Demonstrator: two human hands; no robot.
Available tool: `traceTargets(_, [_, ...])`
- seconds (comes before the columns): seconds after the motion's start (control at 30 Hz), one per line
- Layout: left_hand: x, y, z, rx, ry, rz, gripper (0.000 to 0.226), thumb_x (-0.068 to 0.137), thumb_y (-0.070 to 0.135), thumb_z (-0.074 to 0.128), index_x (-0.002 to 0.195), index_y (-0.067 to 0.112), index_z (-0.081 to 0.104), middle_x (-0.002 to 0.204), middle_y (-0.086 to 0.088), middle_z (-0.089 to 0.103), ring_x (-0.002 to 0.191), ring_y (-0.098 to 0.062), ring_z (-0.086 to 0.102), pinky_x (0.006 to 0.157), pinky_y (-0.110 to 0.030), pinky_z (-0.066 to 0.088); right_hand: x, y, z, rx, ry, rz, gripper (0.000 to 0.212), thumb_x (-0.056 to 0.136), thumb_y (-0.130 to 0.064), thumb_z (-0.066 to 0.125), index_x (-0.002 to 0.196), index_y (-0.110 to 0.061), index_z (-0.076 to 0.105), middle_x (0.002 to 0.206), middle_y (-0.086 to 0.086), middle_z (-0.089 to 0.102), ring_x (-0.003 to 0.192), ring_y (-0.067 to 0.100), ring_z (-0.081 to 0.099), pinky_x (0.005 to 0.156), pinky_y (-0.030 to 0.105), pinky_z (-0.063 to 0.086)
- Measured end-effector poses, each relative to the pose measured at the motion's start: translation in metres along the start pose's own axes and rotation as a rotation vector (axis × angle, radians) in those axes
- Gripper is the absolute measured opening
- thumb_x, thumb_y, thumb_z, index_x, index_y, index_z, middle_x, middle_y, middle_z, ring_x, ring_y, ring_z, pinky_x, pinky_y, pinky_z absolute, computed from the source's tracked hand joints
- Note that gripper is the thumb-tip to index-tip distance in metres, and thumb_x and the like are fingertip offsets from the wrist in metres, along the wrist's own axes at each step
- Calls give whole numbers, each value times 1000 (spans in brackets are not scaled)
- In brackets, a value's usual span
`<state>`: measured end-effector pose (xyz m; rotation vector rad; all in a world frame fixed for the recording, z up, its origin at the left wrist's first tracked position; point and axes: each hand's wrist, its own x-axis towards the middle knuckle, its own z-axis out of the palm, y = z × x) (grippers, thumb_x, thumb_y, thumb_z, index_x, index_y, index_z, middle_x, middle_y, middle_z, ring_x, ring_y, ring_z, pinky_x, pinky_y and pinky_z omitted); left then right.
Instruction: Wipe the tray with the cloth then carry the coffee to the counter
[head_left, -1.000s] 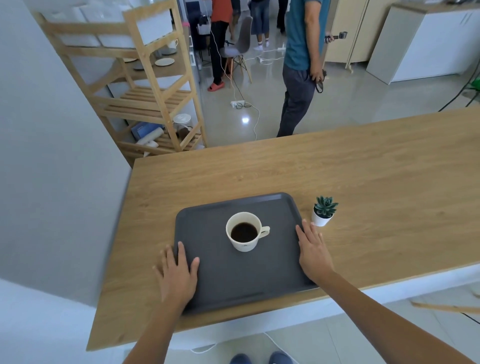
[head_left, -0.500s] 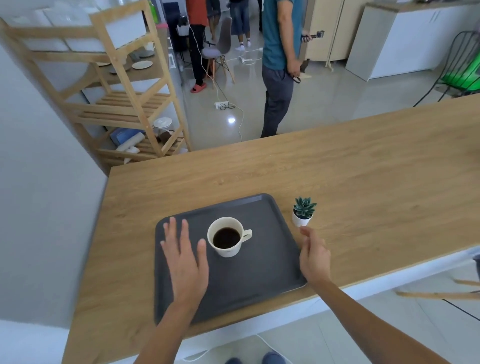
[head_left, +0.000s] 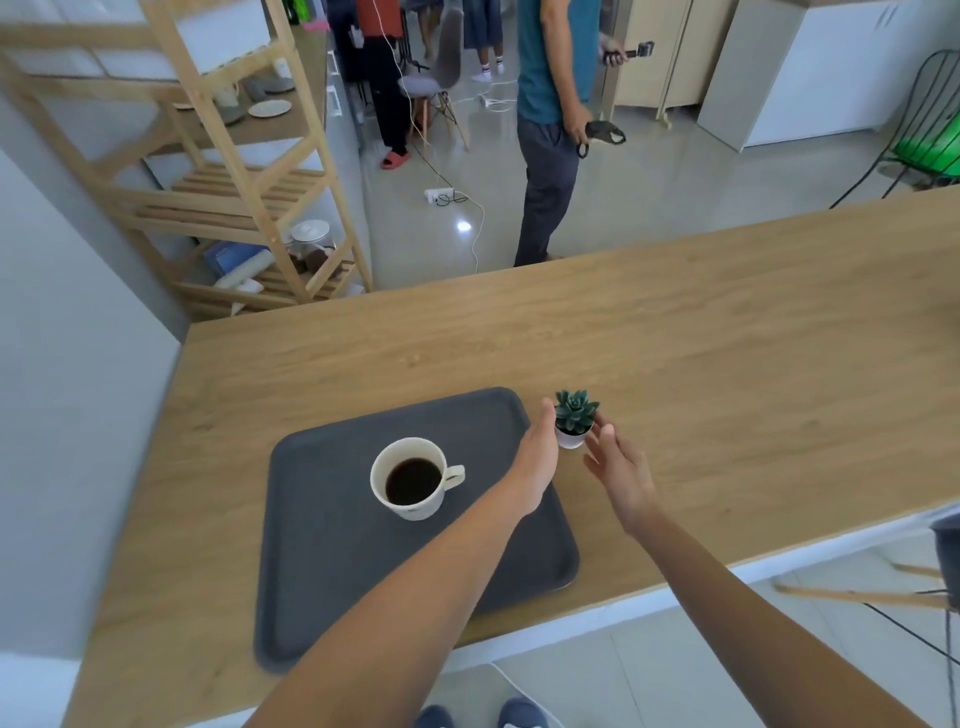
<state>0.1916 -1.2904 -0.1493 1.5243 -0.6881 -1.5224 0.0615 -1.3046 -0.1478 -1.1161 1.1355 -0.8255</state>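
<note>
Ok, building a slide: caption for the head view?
Both hands, left hand and right hand, flank potted succulent beside tray holding coffee cup.

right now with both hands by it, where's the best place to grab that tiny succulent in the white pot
Grip the small white round pot, not the spiky green succulent leaves overhanging its rim. Come in from both sides, low, as the left hand and right hand already flank it on the wooden counter.

The cup (head_left: 409, 478) stands on the tray (head_left: 332, 566) on the tabletop (head_left: 675, 353); the potted plant (head_left: 573, 419) sits just right of the tray.
</note>
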Motion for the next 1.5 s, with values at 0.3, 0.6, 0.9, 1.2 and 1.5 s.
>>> traceTargets(0.3, [-17, 103, -106, -114, 127, 166, 68, 95, 61, 15, 144, 21, 39, 152, 2, 38, 142, -15, 29, 108, -32, 20, 64, -89, 106, 24, -318, -65, 39, 102, -39, 26, 136, -30, 42, 132, -8, 51, 126, 14, 45, 108, 36, 33])
traceTargets(0.6, [-29, 119, -321, -272, 340, 219, 75, 96, 59, 6, 144, 12, 39, 151, -5, 40, 141, -20, 33, 110, -36, 17, 114, -97, 333, -59, -635, 63, 39, 102, -41, 22, 126, -25, 49, 129, -2, 52, 128, 19, 45, 109, 40, 32])
traceTargets(0.9, [-3, 98, -480, -439, 469, 197, 78, 94, 63, 6, 139, 14, 48, 143, -2, 51, 135, -18, 41, 118, -44, 18, 151, -74, 500, -158, -717, 221, 51, 102, -42, 16, 139, -17, 42, 149, 3, 41, 139, 21, 35, 117, 42, 24])
traceTargets(1.2, [35, 104, -538, -553, 604, 168, 75, 92, 66, 11, 142, 20, 43, 144, 2, 50, 135, -16, 40, 112, -40, 22, 199, -56, 571, -201, -729, 258, 59, 101, -47, 17, 147, -13, 31, 155, 3, 32, 142, 21, 30, 112, 38, 29])
traceTargets(1.5, [55, 97, -538, -546, 756, 145, 74, 89, 70, 17, 148, 28, 30, 157, 8, 27, 145, -13, 20, 117, -42, 12, 210, -64, 566, -263, -649, 284, 62, 99, -49, 24, 145, -8, 30, 157, 15, 22, 141, 33, 30, 110, 41, 35])
